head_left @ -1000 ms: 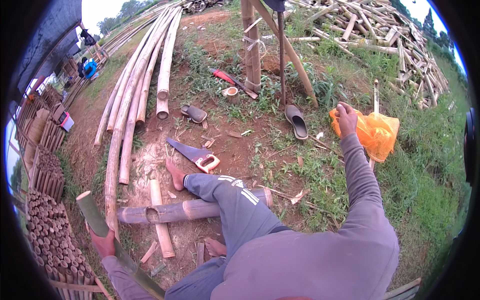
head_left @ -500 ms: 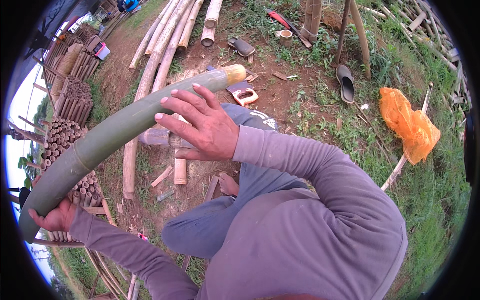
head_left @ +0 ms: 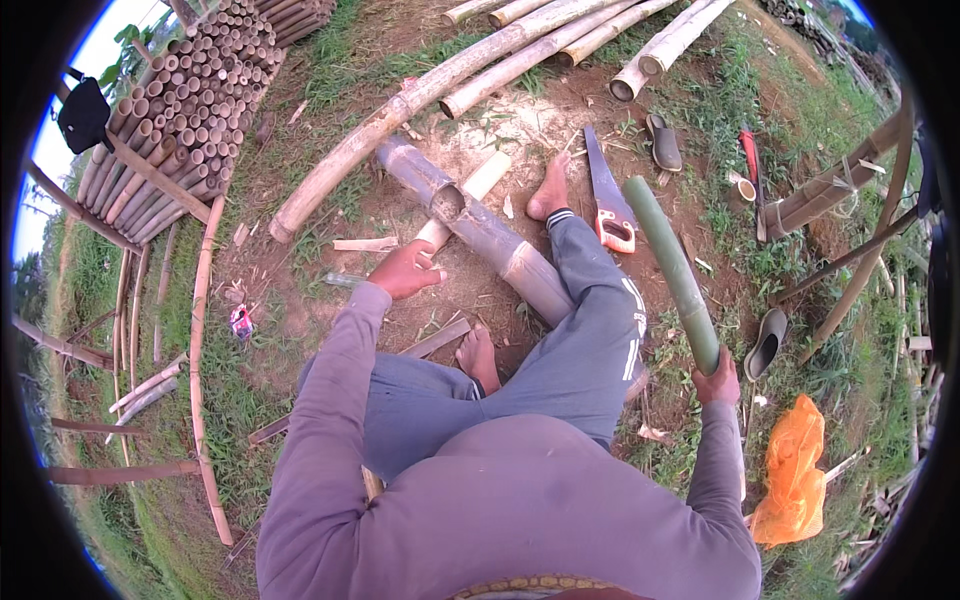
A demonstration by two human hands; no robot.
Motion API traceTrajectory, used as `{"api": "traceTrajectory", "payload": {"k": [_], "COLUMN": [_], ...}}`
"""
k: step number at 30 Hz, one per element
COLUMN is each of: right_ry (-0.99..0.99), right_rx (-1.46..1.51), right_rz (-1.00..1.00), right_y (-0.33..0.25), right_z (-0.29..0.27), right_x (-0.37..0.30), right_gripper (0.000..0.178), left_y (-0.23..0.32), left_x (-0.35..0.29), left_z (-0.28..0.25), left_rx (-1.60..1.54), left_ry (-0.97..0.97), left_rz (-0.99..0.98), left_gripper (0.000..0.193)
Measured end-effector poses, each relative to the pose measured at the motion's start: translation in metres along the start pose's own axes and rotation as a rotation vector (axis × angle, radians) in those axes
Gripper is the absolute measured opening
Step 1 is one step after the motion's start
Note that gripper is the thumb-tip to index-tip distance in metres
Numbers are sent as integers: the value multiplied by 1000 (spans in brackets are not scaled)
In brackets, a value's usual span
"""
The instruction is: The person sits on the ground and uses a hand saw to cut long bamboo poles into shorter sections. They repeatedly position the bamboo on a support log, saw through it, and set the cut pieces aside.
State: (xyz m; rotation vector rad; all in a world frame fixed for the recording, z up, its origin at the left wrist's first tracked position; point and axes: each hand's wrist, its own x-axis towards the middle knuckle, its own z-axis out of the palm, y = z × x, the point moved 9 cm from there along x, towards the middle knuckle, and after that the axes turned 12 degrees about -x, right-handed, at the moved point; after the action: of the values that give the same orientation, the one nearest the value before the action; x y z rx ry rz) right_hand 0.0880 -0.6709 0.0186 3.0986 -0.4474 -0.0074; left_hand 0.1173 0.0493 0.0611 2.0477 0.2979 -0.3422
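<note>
My right hand [head_left: 717,382] is closed round the lower end of a green bamboo length [head_left: 675,275], which slants up beside my knee. My left hand [head_left: 408,272] has its fingers loosely bent and apart, with nothing seen between them. It is over the near end of a short pale bamboo piece [head_left: 484,182]; whether it touches this piece I cannot tell. A thick greyish bamboo log [head_left: 512,258] with an opening cut in its upper side lies across the pale piece, its near end by my leg. A handsaw [head_left: 607,190] with an orange-and-white handle lies between log and green bamboo.
Long dry bamboo poles [head_left: 400,110] lie at the back. Stacked cut bamboo [head_left: 200,110] stands far left. Two dark shoes [head_left: 768,343] [head_left: 663,142], a red-handled tool [head_left: 749,160] and an orange net bag [head_left: 793,470] are on the right. A flat wood strip [head_left: 433,340] lies by my foot.
The green bamboo has swung from across my left side to my right. My left hand has let go of it and moved over the pale piece; my right hand now grips its lower end.
</note>
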Motion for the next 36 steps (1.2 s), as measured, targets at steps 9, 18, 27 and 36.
{"api": "traceTrajectory", "payload": {"k": [9,18,27,36], "right_ry": [-374,-100,-125,-252], "right_rx": [-93,589,20,54], "right_rz": [553,-4,-580,-465], "right_y": [117,-88,-329,-327], "right_z": [122,102,-23,-16], "right_x": [-48,75,36,55], "right_gripper": [86,46,55,49], "left_y": [-92,-96,-64,-129], "left_x": [22,60,100,200], "left_z": [-18,-34,-274,-374], "left_rx": [122,273,696,614], "left_ry": [61,173,791,434], "left_rz": [-209,-194,-184,-404], "left_gripper": [77,65,111,152]}}
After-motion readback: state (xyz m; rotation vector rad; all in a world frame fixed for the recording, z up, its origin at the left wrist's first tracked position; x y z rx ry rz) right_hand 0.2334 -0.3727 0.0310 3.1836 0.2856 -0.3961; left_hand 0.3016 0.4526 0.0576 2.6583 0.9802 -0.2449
